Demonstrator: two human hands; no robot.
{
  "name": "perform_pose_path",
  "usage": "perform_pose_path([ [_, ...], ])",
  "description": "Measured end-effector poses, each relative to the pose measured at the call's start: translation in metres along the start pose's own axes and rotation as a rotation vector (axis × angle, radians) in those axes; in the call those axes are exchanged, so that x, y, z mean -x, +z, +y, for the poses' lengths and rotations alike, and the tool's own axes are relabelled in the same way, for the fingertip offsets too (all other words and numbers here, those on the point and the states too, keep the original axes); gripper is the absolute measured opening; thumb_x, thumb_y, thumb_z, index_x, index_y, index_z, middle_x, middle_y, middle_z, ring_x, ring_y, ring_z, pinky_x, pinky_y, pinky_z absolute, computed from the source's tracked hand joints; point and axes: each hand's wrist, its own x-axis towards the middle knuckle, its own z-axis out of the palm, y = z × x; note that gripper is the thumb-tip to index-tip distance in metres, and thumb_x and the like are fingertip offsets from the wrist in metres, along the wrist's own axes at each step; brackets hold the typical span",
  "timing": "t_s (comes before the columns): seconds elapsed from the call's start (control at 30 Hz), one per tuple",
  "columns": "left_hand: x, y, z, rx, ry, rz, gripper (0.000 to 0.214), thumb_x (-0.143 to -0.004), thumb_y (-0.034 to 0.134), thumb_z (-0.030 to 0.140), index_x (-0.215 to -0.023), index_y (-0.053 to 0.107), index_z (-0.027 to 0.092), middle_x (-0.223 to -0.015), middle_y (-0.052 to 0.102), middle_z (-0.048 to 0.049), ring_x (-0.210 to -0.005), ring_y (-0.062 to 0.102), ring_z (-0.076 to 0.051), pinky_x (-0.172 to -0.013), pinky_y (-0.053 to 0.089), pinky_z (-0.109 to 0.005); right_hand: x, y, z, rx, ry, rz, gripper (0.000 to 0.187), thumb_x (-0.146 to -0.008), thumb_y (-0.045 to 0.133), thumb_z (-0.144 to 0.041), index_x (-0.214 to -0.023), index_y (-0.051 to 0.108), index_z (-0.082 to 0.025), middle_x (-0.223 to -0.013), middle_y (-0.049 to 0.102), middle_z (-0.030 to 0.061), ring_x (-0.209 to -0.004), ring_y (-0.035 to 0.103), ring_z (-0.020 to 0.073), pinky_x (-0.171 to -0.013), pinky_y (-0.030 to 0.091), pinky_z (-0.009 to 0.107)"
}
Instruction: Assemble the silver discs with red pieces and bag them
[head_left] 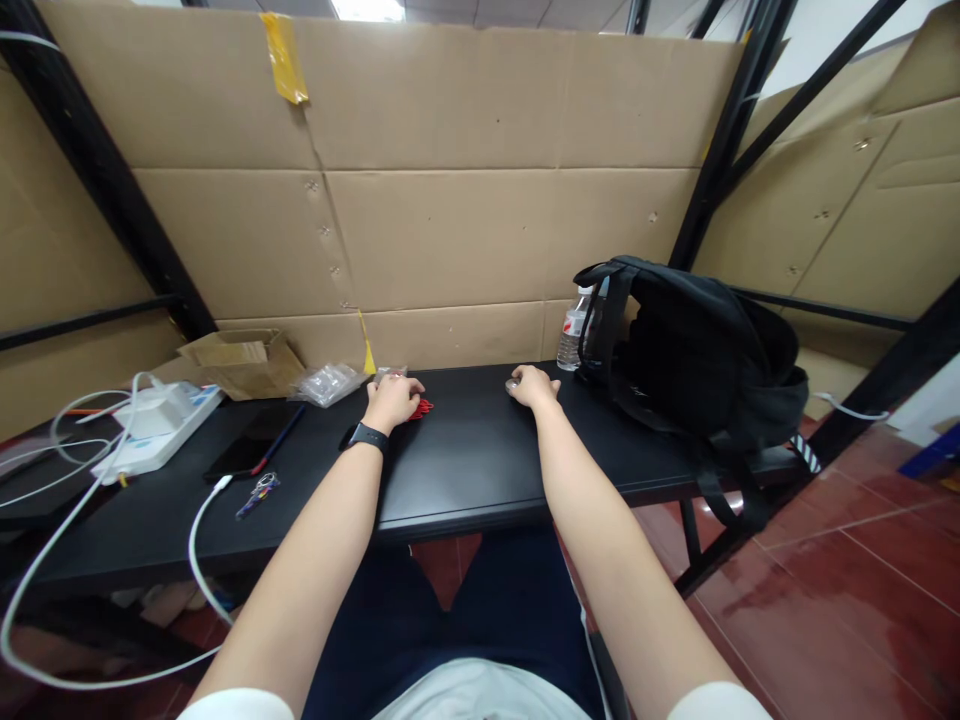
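Note:
My left hand (393,402), with a dark band on its wrist, is closed over a small bundle of thin red pieces (422,409) on the black tabletop. The bundle's red ends stick out by my fingertips; its kind is too small to tell. Just behind that hand lies a clear plastic bag (391,371). My right hand (534,386) rests farther right on the table, fingers curled inward. A small shiny thing (513,384) shows at its left side, mostly hidden by the fingers.
A black backpack (697,350) and a water bottle (573,332) stand at right. Along the left are a crumpled plastic bag (328,384), a cardboard box (244,362), a phone (251,440), keys (259,494) and a power strip (161,430) with white cables. Cardboard (450,230) walls the back.

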Motion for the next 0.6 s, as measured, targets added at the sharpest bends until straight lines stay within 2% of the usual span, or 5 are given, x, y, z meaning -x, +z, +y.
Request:
perform_pose_path([
  [0.13, 0.0023, 0.0007, 0.0018, -0.012, 0.013, -0.004, 0.025, -0.085, 0.056, 0.019, -0.094, 0.077, 0.030, -0.107, 0.078, -0.0045, -0.118, 0.056, -0.033, -0.096, 0.035, -0.048, -0.0003, 0.0011, -0.0002, -0.023, 0.001, 0.014, 0.027, -0.084, 0.068, -0.026, -0.110, 0.072, -0.030, -0.121, 0.072, 0.0067, -0.118, 0.061, 0.0288, -0.102, 0.036, 0.050],
  [0.23, 0.0029, 0.0034, 0.0042, -0.013, 0.028, 0.007, 0.027, -0.086, 0.055, 0.016, -0.093, 0.077, 0.030, -0.107, 0.078, -0.0048, -0.117, 0.057, -0.032, -0.095, 0.034, -0.048, 0.0000, 0.0028, 0.0011, -0.039, 0.010, 0.011, 0.032, -0.081, 0.071, -0.025, -0.112, 0.072, -0.030, -0.120, 0.073, 0.0076, -0.118, 0.061, 0.0306, -0.101, 0.037, 0.051],
  [0.3, 0.0030, 0.0045, 0.0046, -0.011, 0.035, 0.015, 0.025, -0.086, 0.056, 0.016, -0.090, 0.077, 0.029, -0.107, 0.077, -0.0050, -0.116, 0.057, -0.032, -0.095, 0.034, -0.048, -0.0003, 0.0039, 0.0021, -0.048, 0.016, 0.006, 0.027, -0.081, 0.071, -0.026, -0.108, 0.074, -0.030, -0.116, 0.074, 0.0075, -0.116, 0.062, 0.0312, -0.100, 0.037, 0.052],
  [0.43, 0.0029, 0.0037, 0.0041, 0.000, 0.035, 0.042, 0.020, -0.087, 0.059, 0.019, -0.089, 0.076, 0.028, -0.106, 0.076, -0.0065, -0.116, 0.056, -0.033, -0.095, 0.033, -0.048, -0.0022, 0.0054, 0.0037, -0.070, 0.021, 0.010, 0.023, -0.082, 0.070, -0.025, -0.104, 0.074, -0.030, -0.115, 0.074, 0.0067, -0.114, 0.063, 0.0305, -0.101, 0.037, 0.053],
  [0.6, 0.0026, 0.0000, 0.0077, 0.028, 0.034, 0.093, 0.020, -0.093, 0.054, 0.027, -0.096, 0.074, 0.027, -0.109, 0.075, -0.0083, -0.115, 0.056, -0.032, -0.095, 0.034, -0.047, -0.0054, 0.0075, 0.0053, -0.098, 0.018, 0.004, 0.033, -0.076, 0.072, -0.019, -0.107, 0.071, -0.030, -0.119, 0.073, 0.0058, -0.117, 0.062, 0.0310, -0.100, 0.039, 0.051],
])
